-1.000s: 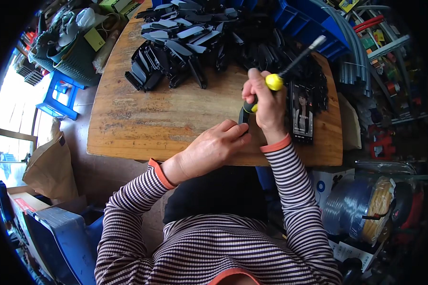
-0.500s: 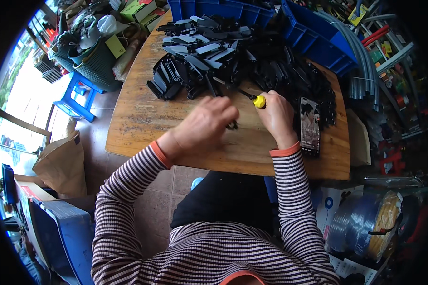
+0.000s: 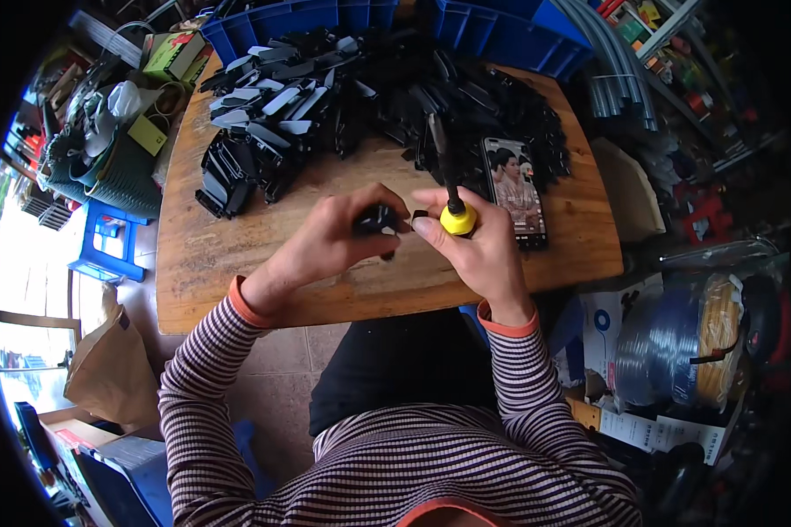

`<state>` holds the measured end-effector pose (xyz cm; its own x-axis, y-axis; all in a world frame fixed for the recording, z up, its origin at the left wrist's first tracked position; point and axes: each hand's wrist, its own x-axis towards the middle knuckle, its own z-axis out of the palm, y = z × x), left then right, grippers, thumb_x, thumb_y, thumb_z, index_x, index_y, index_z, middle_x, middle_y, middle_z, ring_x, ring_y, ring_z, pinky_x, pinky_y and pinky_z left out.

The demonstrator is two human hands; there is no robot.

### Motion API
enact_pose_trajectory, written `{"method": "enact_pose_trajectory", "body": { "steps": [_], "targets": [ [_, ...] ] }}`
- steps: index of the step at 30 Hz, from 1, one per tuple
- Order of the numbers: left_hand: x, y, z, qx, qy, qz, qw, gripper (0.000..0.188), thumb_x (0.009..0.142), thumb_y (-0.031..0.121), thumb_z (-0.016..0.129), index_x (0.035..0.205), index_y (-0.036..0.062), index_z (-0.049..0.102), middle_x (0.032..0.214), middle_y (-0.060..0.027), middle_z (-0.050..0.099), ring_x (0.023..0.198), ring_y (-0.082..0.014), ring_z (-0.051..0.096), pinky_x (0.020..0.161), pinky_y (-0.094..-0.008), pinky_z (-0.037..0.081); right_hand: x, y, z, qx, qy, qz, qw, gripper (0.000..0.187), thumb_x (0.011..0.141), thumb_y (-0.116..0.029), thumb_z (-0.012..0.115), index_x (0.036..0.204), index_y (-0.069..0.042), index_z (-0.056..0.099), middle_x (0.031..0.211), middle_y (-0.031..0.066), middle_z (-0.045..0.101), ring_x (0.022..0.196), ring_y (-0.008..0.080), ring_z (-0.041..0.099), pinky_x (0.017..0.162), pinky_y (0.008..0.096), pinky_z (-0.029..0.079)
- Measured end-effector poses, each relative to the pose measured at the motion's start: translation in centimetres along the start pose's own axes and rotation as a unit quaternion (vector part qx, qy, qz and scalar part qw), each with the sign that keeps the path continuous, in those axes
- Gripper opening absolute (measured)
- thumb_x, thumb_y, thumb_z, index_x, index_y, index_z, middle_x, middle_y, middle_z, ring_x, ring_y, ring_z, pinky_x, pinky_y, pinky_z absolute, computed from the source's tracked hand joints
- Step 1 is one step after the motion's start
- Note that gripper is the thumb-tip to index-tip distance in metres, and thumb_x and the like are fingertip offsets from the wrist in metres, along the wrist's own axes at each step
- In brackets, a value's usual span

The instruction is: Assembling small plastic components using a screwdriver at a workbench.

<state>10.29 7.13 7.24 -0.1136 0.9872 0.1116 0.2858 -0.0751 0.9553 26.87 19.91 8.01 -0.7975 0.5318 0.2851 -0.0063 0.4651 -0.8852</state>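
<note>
My left hand is curled around a small black part over the near half of the table. My right hand grips a screwdriver with a yellow handle; its dark shaft points away from me toward the pile. At the tip of the right thumb shows a small black piece, close to the left fingers. The two hands nearly meet. Beyond them lies a broad heap of black and grey blade-shaped parts. How the left fingers close on the black part is partly hidden.
A phone with a lit screen lies just right of my right hand, against the heap. Blue crates stand along the wooden table's far edge. A blue stool is at the left, wire coils at the right.
My hands have drawn closer together. The screwdriver has swung from pointing left to pointing away from me. The view has shifted, so the table sits further left.
</note>
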Motion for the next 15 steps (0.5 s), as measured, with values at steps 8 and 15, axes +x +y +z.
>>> {"method": "enact_pose_trajectory", "body": {
  "steps": [8, 15],
  "targets": [
    [1.4, -3.6, -0.1, 0.199, 0.12, 0.072, 0.97, 0.039, 0.077, 0.009, 0.071, 0.114, 0.0025, 0.061, 0.115, -0.0132, 0.062, 0.094, -0.0266, 0.064, 0.084, -0.0323, 0.052, 0.4, 1.9, 0.7, -0.009, 0.022, 0.008, 1.0, 0.01, 0.085, -0.008, 0.071, 0.09, 0.0, 0.066, 0.077, 0.0017, 0.064, 0.072, 0.0063, 0.057, 0.066, 0.0221, 0.045],
    [-2.6, -2.2, 0.6, 0.311, 0.042, 0.209, 0.926, 0.042, 0.066, 0.009, 0.071, 0.106, 0.001, 0.063, 0.116, -0.0149, 0.059, 0.102, -0.0313, 0.06, 0.088, -0.0382, 0.051, 2.1, 2.5, 2.7, -0.117, 0.035, -0.063, 0.991, 0.01, 0.081, -0.002, 0.071, 0.088, 0.001, 0.065, 0.077, 0.0067, 0.066, 0.071, 0.0137, 0.062, 0.065, 0.0246, 0.047]
  ]
}}
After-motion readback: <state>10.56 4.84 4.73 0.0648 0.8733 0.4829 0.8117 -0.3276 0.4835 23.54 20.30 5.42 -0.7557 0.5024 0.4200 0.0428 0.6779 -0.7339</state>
